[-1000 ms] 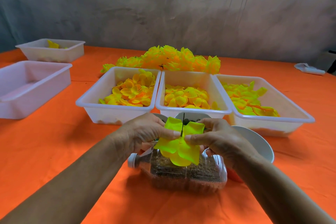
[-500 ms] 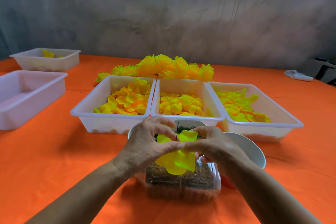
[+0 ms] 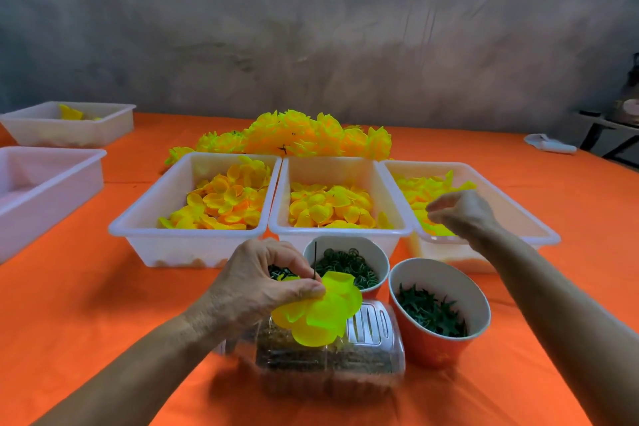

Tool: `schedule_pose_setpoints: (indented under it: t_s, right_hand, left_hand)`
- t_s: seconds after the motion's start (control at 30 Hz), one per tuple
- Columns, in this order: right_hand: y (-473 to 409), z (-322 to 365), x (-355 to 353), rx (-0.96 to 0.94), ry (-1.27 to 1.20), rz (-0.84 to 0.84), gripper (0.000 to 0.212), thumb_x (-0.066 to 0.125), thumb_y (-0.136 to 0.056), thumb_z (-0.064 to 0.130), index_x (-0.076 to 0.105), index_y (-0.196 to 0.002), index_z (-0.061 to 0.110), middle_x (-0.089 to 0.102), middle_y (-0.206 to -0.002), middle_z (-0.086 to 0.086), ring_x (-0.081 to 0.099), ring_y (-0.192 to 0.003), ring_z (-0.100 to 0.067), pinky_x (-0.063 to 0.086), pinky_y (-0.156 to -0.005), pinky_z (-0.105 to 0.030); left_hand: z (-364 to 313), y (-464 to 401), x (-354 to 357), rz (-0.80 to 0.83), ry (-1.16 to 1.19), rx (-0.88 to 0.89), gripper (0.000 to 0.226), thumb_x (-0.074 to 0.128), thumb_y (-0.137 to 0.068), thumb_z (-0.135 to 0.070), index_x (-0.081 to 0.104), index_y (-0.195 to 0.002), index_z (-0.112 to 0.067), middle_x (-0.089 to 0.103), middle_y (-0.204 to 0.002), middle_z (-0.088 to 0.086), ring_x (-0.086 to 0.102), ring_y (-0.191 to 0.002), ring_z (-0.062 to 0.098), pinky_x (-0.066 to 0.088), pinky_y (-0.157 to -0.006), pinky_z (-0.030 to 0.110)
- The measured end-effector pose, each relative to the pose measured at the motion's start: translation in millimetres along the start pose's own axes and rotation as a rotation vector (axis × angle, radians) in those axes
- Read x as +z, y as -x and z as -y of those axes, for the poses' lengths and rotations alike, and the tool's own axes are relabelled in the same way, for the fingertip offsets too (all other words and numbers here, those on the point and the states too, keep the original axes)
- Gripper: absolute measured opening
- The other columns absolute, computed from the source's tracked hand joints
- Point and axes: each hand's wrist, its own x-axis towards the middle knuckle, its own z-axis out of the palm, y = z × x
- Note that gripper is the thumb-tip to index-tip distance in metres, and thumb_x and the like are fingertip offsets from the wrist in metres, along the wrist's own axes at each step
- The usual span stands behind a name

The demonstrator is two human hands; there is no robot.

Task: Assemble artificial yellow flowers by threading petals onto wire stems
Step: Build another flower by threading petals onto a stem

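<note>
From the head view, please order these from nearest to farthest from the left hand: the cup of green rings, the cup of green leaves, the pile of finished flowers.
Measured from the left hand:
1. Cup of green rings, just right of the hand.
2. Cup of green leaves, further right, at the near side of the table.
3. Pile of finished flowers, far back behind the trays.

An orange tablecloth [image 3: 86, 287] lay under white trays [image 3: 193, 245] of yellow-orange petals [image 3: 221, 204]. The held flower [image 3: 321, 315] was neon yellow-green (almost fluorescent), its wire stem [image 3: 315, 259] dark; the red-orange cup [image 3: 439, 349] held dark green pieces.
</note>
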Motion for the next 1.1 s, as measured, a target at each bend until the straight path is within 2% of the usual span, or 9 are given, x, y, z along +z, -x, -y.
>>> schedule_pose_setpoints:
  t_s: [0.07,0.13,0.2,0.27,0.4,0.5,0.7,0.93,1.1]
  right_hand:
    - [-17,-6,5,0.001,0.168,0.127,0.022,0.061,-0.084,0.004,0.074,-0.099,0.013,0.069,-0.108,-0.010,0.060,-0.105,-0.027,0.044,-0.085,-0.028]
    - [-26,-8,12,0.013,0.291,0.241,0.025,0.053,-0.086,0.002,0.072,-0.096,0.015,0.066,-0.098,-0.008,0.058,-0.098,-0.026,0.042,-0.080,-0.026]
    - [-30,-6,19,0.045,0.362,0.328,0.023,0.046,-0.088,-0.001,0.061,-0.076,0.011,0.052,-0.077,-0.007,0.048,-0.078,-0.022,0.037,-0.064,-0.023]
    - [-32,-6,26,0.055,0.419,0.326,0.029,0.041,-0.088,-0.003,0.045,-0.062,0.008,0.039,-0.065,-0.007,0.039,-0.073,-0.023,0.028,-0.049,-0.025]
    - [-37,-14,28,0.060,0.383,0.202,0.015,0.048,-0.086,-0.001,0.059,-0.078,0.004,0.053,-0.082,-0.014,0.049,-0.079,-0.023,0.038,-0.064,-0.025]
    - [-43,-22,31,0.066,0.314,0.093,0.018,0.054,-0.079,-0.002,0.071,-0.085,-0.004,0.068,-0.090,-0.022,0.064,-0.089,-0.031,0.048,-0.073,-0.031]
    - [-43,-26,34,0.119,0.120,-0.229,0.019,0.064,-0.077,0.000,0.075,-0.090,0.007,0.069,-0.101,-0.021,0.061,-0.103,-0.036,0.046,-0.088,-0.033]
    - [-45,-39,17,0.130,-0.300,-0.421,0.022,0.072,-0.076,0.011,0.072,-0.097,0.007,0.071,-0.095,-0.020,0.063,-0.086,-0.024,0.047,-0.089,-0.036]
    - [-46,-46,12,0.151,-0.434,-0.495,0.018,0.064,-0.083,0.016,0.071,-0.094,0.004,0.069,-0.095,-0.024,0.063,-0.095,-0.037,0.047,-0.084,-0.044]
  left_hand:
    - [0,-1,0,0.010,0.003,-0.005,0.012,0.082,-0.057,-0.030,0.074,-0.061,-0.023,0.071,-0.075,0.007,0.067,-0.081,0.022,0.051,-0.081,0.049]
    - [-1,0,1,0.018,0.006,-0.007,0.012,0.083,-0.057,-0.030,0.074,-0.061,-0.023,0.071,-0.075,0.006,0.066,-0.081,0.023,0.051,-0.081,0.049]
    - [-2,1,0,0.024,0.013,-0.011,0.014,0.085,-0.056,-0.032,0.073,-0.061,-0.025,0.071,-0.075,0.005,0.066,-0.080,0.023,0.051,-0.081,0.049]
    - [-2,0,0,0.030,0.014,-0.012,0.014,0.085,-0.057,-0.033,0.073,-0.062,-0.026,0.071,-0.075,0.003,0.067,-0.079,0.022,0.051,-0.081,0.049]
    - [-1,-3,2,0.007,0.017,-0.013,0.018,0.080,-0.055,-0.042,0.073,-0.062,-0.027,0.071,-0.074,0.000,0.067,-0.077,0.021,0.052,-0.080,0.048]
    - [2,-1,1,-0.003,0.020,-0.017,0.020,0.078,-0.053,-0.049,0.072,-0.060,-0.031,0.071,-0.074,-0.001,0.066,-0.079,0.021,0.050,-0.082,0.051]
    - [4,0,2,-0.003,0.014,-0.006,0.019,0.078,-0.053,-0.050,0.071,-0.061,-0.034,0.071,-0.074,-0.002,0.067,-0.078,0.019,0.051,-0.082,0.049]
    - [4,1,1,0.000,0.019,-0.003,0.018,0.078,-0.053,-0.049,0.071,-0.060,-0.034,0.071,-0.073,0.000,0.067,-0.076,0.020,0.052,-0.080,0.048]
    - [5,0,2,-0.003,0.009,-0.004,0.019,0.078,-0.053,-0.050,0.071,-0.061,-0.034,0.071,-0.074,0.000,0.066,-0.077,0.020,0.052,-0.081,0.048]
